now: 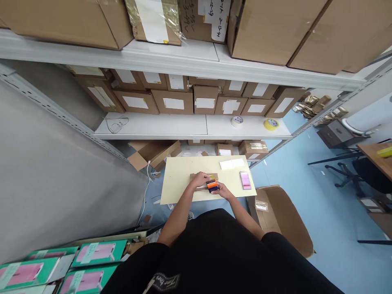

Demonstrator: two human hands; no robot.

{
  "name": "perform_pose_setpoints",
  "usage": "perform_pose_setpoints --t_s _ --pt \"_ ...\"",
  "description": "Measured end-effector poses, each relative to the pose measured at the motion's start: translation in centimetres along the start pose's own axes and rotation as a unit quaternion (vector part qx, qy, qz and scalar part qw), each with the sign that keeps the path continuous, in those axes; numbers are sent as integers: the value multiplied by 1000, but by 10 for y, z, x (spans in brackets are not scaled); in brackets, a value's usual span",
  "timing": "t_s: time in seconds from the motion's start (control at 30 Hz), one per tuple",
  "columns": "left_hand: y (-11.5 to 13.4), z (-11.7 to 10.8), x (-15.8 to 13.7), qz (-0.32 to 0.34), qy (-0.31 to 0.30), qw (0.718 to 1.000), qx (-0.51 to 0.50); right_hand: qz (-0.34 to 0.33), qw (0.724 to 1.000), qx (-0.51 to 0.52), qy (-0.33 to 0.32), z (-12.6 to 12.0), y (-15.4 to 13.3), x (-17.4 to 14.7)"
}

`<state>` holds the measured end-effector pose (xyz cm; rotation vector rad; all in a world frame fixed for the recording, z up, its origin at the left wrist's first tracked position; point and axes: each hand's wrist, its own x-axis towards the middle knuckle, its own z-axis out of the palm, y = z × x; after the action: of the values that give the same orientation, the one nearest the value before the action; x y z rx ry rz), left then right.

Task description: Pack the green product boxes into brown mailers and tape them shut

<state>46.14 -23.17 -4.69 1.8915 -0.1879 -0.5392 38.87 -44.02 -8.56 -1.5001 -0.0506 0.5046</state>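
While both hands [200,179] grip small box [212,185], brown cardboard [192,177] lies apparently beneath, pink pack [245,180] off to right.

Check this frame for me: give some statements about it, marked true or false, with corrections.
1. The right hand holds a small orange-and-dark box. True.
2. The pink item lies left of both hands. False: the pink item is to their right, on the table.
3. A yellow tape roll rests on the shelf. True.
4. The green-and-pink boxes are at lower right. False: the green-and-pink boxes are at lower left.
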Motion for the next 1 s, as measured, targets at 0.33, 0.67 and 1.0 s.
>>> perform_pose_setpoints --t_s 0.33,0.67,1.0 --pt "31 -15 -23 -4 27 998 -48 -56 996 -73 -20 -9 -39 -4" --pt "59 -28 -38 1 119 989 -84 -89 987 -121 47 3 -64 -5" --pt "97 -31 -64 73 297 952 -2 -79 973 -205 70 -17 -105 -5"
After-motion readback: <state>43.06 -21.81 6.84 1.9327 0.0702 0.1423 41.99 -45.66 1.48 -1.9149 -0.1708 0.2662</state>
